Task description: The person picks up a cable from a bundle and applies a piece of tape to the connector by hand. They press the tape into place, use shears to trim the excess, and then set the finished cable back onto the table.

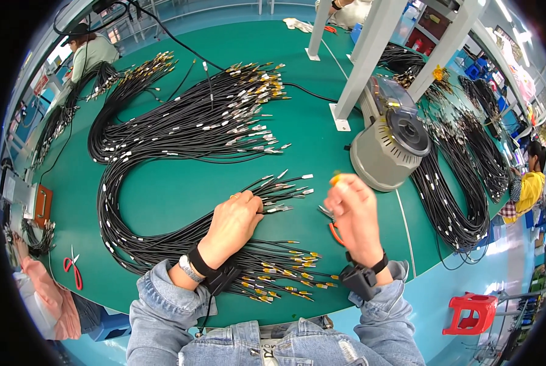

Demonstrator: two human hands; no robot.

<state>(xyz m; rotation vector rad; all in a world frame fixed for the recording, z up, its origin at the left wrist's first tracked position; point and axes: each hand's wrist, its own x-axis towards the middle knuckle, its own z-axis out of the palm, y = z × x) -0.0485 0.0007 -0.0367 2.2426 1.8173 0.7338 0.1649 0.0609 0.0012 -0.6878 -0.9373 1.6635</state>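
A small yellow piece (337,179) is pinched between the thumb and fingertips of my right hand (353,213), raised over the table right of the cable ends. My left hand (233,222) is closed over a bundle of thin black cables (181,234), near their metal- and white-tipped ends (285,190). Closer to me, more cable ends with yellow sleeves (297,274) fan out below my left wrist. A tool with orange handles (335,234) lies partly hidden behind my right hand.
More black cables (187,119) curve across the green table (309,143). A grey rounded machine (385,152) stands right, beside white metal posts (349,91). Red-handled scissors (73,270) lie left. A red stool (470,314) stands on the floor. Co-workers sit around.
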